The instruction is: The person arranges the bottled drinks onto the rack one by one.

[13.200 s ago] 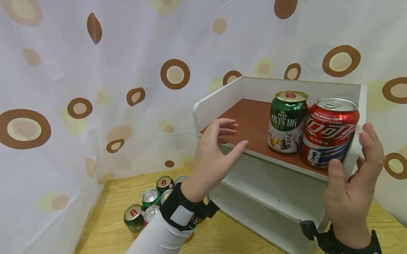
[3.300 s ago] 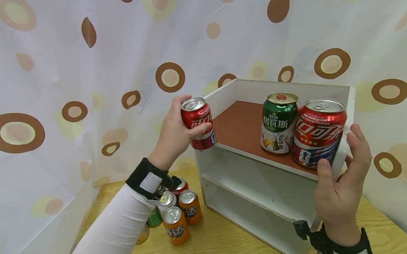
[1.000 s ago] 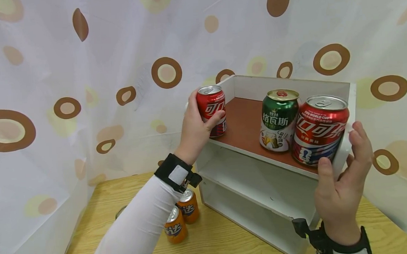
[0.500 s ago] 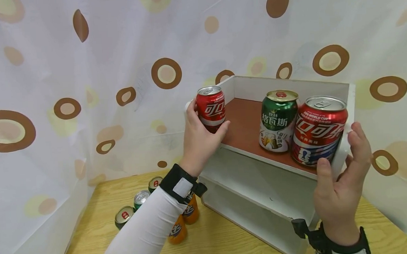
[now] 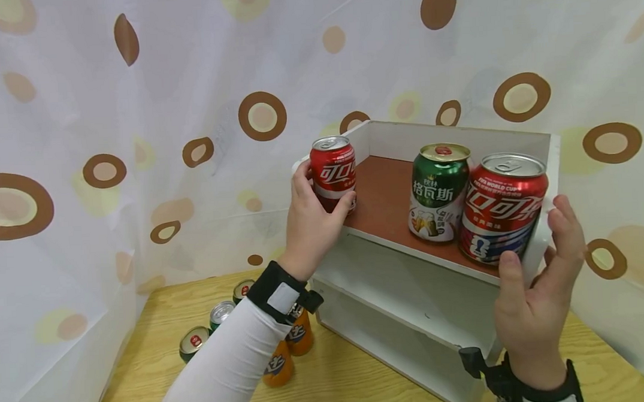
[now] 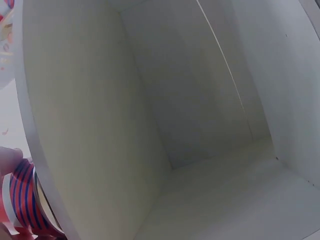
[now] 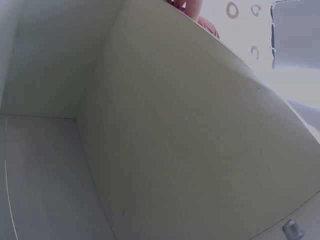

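My left hand (image 5: 314, 225) holds a red cola can (image 5: 334, 170) upright at the left end of the shelf unit's brown top, its fingers behind the can and the thumb across its lower front. The can's striped lower part (image 6: 22, 200) shows past the board edge in the left wrist view. My right hand (image 5: 539, 299) grips the white shelf unit (image 5: 401, 287) at its right side panel, thumb by the front edge and fingers along the outer side. Next to that thumb stand a second red cola can (image 5: 503, 211) and a green-and-white kvass can (image 5: 439, 193).
Behind my left forearm, green cans (image 5: 193, 341) with metal tops stand on the wooden table (image 5: 362, 385). Two orange soda cans (image 5: 277, 365) stand near the unit's lower left corner. A patterned curtain (image 5: 187, 81) hangs behind.
The left hand, empty at first, carried a cola can over from the left to the top shelf. Lately its thumb has shifted down the can. The right hand has kept its place.
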Demonstrator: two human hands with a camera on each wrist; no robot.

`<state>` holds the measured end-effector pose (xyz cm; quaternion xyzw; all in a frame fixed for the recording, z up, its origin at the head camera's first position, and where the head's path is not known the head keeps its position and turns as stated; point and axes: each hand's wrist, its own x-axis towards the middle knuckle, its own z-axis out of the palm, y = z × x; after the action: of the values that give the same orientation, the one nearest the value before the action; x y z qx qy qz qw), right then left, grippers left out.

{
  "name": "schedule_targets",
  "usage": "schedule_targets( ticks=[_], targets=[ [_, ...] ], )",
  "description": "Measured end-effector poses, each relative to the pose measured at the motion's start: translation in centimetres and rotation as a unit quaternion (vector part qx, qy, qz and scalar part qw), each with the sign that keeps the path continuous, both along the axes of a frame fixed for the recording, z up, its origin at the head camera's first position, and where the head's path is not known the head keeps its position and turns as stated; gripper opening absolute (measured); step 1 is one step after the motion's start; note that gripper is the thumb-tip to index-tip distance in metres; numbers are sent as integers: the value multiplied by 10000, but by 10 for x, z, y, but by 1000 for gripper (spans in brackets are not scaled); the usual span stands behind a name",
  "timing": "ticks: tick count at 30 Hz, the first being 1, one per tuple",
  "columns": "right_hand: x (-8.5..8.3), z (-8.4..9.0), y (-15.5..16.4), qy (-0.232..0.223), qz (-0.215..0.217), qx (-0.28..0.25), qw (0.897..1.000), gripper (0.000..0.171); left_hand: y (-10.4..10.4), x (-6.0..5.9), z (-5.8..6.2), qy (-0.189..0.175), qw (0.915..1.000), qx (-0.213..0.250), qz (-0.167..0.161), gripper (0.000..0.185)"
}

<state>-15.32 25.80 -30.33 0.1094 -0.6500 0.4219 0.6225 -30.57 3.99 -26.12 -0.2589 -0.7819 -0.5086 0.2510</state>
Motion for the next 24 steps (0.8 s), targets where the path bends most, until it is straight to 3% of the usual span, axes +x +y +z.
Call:
schedule_targets(
  ticks=[10,19,24],
  targets=[
    [0,-2,1,-85,-82,39,9999,47,-7,-8,3,-20,9978,-104,-657,76],
    [0,-3,1,-129,-99,54,9999,47,-12,-19,5,-470,9897,-265,-1323,72],
    [0,-3,2,-111,-82,56,9999,47,-13,-20,5,-583,9871,-226,-1476,73]
  ],
)
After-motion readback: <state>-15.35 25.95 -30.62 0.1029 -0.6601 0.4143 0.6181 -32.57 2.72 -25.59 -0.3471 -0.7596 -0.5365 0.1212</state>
